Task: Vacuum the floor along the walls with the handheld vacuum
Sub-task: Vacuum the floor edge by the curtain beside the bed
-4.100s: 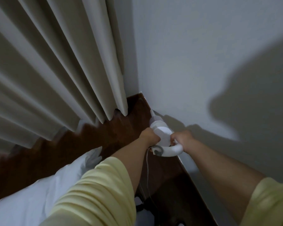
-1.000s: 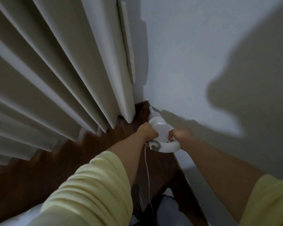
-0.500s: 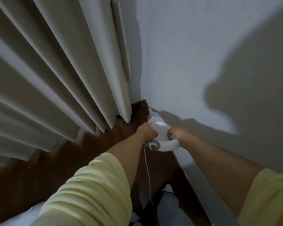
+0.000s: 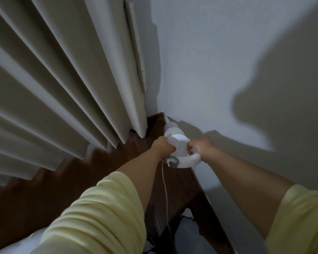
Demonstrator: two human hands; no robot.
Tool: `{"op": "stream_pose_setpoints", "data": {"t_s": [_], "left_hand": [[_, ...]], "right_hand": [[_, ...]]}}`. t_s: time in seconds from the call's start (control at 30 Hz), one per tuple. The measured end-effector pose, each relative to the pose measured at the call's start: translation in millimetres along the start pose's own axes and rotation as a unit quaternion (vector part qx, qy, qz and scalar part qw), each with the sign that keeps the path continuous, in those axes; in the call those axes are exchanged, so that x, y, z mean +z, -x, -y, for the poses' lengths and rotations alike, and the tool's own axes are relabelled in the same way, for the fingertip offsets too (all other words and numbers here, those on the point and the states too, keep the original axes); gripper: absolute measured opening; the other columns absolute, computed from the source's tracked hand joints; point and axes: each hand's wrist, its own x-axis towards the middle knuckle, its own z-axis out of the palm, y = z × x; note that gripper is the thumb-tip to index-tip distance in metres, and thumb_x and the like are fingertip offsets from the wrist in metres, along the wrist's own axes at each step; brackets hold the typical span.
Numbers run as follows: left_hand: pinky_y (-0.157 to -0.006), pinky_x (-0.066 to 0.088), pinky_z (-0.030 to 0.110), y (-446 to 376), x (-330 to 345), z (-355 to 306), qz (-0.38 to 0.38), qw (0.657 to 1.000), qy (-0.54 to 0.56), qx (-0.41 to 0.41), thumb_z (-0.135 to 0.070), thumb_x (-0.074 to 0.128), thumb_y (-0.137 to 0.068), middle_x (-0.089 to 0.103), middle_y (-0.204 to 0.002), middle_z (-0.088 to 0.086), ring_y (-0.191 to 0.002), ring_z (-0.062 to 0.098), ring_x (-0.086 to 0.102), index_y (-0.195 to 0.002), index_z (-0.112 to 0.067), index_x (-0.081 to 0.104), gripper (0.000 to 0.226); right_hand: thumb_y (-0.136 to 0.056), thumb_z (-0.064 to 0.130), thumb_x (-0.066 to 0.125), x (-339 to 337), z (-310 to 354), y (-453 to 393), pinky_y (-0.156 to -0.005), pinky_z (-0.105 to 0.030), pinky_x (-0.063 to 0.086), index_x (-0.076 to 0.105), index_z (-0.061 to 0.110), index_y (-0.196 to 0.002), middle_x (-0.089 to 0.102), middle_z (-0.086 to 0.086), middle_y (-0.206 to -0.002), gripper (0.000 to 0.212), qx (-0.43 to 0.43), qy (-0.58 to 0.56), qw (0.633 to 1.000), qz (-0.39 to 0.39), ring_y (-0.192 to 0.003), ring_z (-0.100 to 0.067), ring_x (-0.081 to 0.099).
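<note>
while both arms reach forward, left hand and right hand fingers clamp the handheld vacuum.

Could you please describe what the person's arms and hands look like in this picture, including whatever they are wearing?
Both arms wear loose pale yellow sleeves, left and right, pushed up so the forearms are bare. The left sleeve is bunched into soft folds. The left hand and right hand are bare; no gloves, rings or watch show.

Both arms outstretched, left hand fingers curled, right hand gripping
</note>
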Motion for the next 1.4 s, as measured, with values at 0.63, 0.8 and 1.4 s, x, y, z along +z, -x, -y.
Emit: {"op": "stream_pose_setpoints", "data": {"t_s": [0.63,0.8,1.4], "left_hand": [[-0.090,0.053,0.036,49,10,41,0.025,0.999,0.000,0.030,-0.013,0.059,-0.088,0.055,-0.126,0.018,-0.114,0.031,0.057,-0.131,0.000,0.047,0.046],[-0.092,0.052,0.037,71,15,60,0.029,0.998,-0.009,0.048,-0.013,0.059,-0.087,0.056,-0.126,0.018,-0.115,0.032,0.056,-0.130,0.002,0.049,0.046],[-0.093,0.052,0.037,166,90,68,0.018,0.999,0.015,0.037,-0.012,0.057,-0.089,0.056,-0.128,0.018,-0.116,0.031,0.055,-0.131,0.000,0.048,0.045]], "right_hand": [[-0.069,-0.004,0.066,19,-41,58,-0.085,-0.047,0.056,0.061,-0.008,-0.101,0.065,-0.026,-0.103,0.033,0.020,-0.017,0.999,-0.029,-0.095,-0.040,0.066],[-0.071,-0.004,0.065,29,-59,87,-0.082,-0.039,0.055,0.061,-0.004,-0.083,0.065,-0.020,-0.087,0.013,0.021,-0.023,0.999,-0.040,-0.081,-0.033,0.066],[-0.068,-0.008,0.064,-16,-145,146,-0.071,-0.036,0.050,0.056,-0.006,-0.078,0.059,-0.020,-0.078,0.013,0.007,-0.012,0.999,-0.038,-0.078,-0.033,0.060]]}}
